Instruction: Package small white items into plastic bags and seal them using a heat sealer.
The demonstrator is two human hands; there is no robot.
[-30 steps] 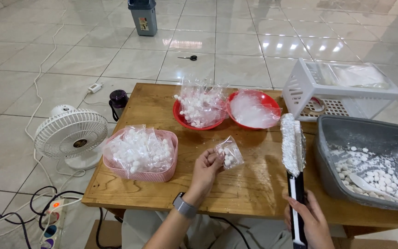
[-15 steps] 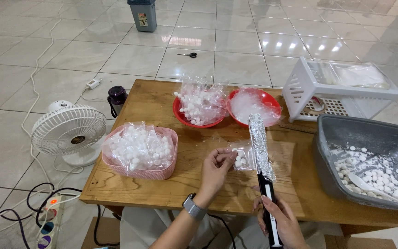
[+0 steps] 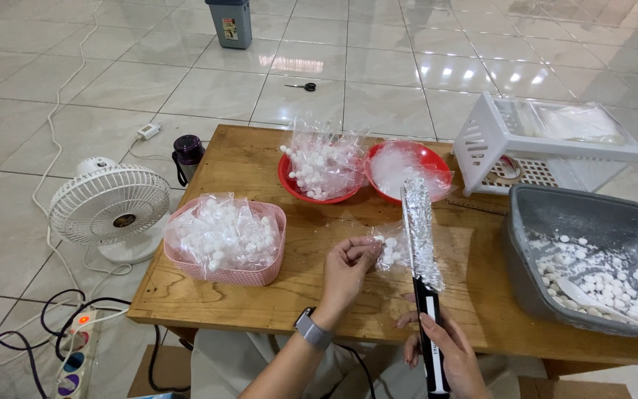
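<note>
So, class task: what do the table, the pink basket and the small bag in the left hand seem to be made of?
Table: looks like varnished wood, with visible grain and plank seams.
Pink basket: probably moulded plastic, matt, with a slotted wall.
Small bag, pinched by the left hand: thin clear plastic film, glossy and crinkled; the white balls inside show through.

A small clear plastic bag of white balls (image 3: 391, 250) lies near the table's middle. More filled clear bags (image 3: 223, 235) sit piled in the pink basket. A little coloured label (image 3: 225, 28) is on the grey bin.
</note>
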